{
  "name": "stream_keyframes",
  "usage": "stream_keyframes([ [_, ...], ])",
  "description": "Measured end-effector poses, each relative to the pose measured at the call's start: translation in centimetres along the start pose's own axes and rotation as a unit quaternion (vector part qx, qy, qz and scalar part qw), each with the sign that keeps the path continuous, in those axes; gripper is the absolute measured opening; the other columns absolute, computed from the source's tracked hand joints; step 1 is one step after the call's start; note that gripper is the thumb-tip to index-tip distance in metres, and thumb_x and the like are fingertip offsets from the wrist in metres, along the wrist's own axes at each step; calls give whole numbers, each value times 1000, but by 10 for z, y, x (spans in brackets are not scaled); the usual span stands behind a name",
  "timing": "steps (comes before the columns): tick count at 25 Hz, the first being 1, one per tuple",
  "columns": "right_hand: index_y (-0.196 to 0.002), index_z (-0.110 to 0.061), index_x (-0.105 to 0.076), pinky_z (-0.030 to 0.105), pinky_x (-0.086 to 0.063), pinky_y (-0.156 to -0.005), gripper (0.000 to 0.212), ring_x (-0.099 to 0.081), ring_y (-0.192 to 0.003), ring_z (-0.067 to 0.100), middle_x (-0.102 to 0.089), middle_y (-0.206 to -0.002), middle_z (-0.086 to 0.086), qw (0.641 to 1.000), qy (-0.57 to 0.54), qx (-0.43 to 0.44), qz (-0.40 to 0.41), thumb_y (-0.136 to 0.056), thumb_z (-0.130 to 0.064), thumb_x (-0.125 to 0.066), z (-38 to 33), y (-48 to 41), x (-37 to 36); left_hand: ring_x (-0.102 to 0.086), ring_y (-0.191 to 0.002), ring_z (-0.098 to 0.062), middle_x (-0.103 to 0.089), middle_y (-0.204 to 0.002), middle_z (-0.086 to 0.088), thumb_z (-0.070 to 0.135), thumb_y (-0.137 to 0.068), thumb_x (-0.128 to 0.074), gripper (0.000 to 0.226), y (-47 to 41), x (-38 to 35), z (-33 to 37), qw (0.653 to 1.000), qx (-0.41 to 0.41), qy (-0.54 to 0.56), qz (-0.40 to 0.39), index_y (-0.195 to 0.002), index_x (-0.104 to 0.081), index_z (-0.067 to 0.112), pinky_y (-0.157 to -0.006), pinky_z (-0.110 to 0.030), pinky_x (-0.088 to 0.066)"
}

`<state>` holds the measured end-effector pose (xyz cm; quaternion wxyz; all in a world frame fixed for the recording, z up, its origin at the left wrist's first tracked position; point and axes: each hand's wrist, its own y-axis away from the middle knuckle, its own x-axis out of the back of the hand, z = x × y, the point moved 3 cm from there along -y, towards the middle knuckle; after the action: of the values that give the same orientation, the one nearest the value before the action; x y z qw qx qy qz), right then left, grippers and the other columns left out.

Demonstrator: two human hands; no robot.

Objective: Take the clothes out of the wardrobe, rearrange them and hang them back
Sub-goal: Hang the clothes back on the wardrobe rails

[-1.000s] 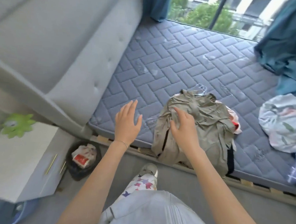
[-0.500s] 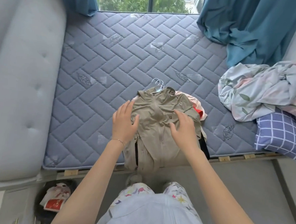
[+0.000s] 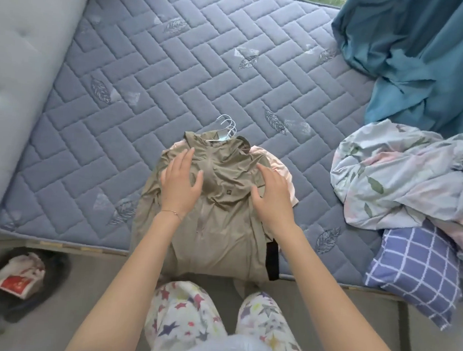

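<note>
- No word, number or brand name is clear enough to read from where I stand.
- On the chest of the khaki jacket (image 3: 220, 237) there is a small dark square badge (image 3: 228, 193). It has a pale mark inside, like a logo, but it is too small to tell any letters.
- In the black bin (image 3: 57, 271) on the floor at the left lies a red and white packet (image 3: 16, 283). On its red part there are some white marks, perhaps printing. They are blurred and I cannot read them.
</note>
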<state>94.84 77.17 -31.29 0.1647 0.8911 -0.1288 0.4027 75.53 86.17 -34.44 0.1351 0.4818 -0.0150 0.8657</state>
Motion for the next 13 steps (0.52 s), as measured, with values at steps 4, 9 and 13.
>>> stream_keyframes([
  [4, -142, -14, -44, 36, -32, -111, 51, -41, -132, 23, -50, -141, 4, 998, 10, 11, -56, -92, -15, -56, 51, -49, -19, -30, -142, -19, -35, -153, -2, 28, -96, -51, 55, -21, -55, 1, 998, 54, 15, 14, -148, -35, 19, -114, -46, -24],
  [9, -143, -13, -43, 37, -28, -113, 52, -37, -134, 25, -46, -144, 6, 996, 8, -18, -84, -92, -14, -54, 115, -123, -105, -28, -142, -16, -35, -153, 1, 30, -96, -50, 54, -75, -140, -45, 997, 75, 20, 1, -148, -34, 22, -114, -42, -20],
  [13, -145, -14, -39, 39, -19, -117, 55, -27, -141, 24, -38, -150, 5, 995, 71, -7, -65, -93, -19, -53, 164, -193, -186, -26, -143, -14, -33, -154, 3, 31, -97, -48, 54, -115, -210, -93, 997, 69, 28, -10, -149, -32, 25, -115, -39, -15],
])
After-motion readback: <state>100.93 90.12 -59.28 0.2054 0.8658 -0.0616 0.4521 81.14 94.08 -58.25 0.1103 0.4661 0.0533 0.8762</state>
